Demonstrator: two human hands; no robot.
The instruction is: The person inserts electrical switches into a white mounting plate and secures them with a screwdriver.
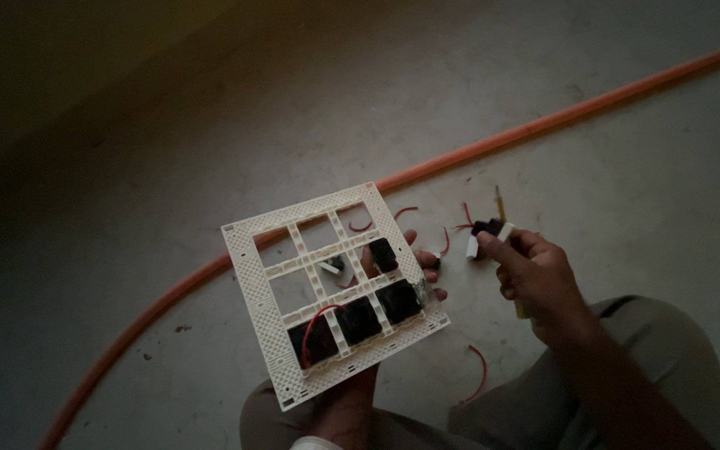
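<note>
My left hand [414, 265] holds up a white plastic grid frame [253, 268] from beneath, its fingers showing at the frame's right side. Several black switch modules [358, 320] fill the frame's lower row, one more [383, 254] sits in the middle row, and a red wire [320, 316] loops over them. My right hand [535, 275] is to the right of the frame, pinching a small black-and-white switch module [488, 231] and a thin yellow-tipped tool [499, 200] that sticks upward.
An orange cable [477, 150] curves across the grey concrete floor from upper right to lower left. Short red wire scraps [478, 372] lie on the floor near my knees [627, 350]. The upper left is dark.
</note>
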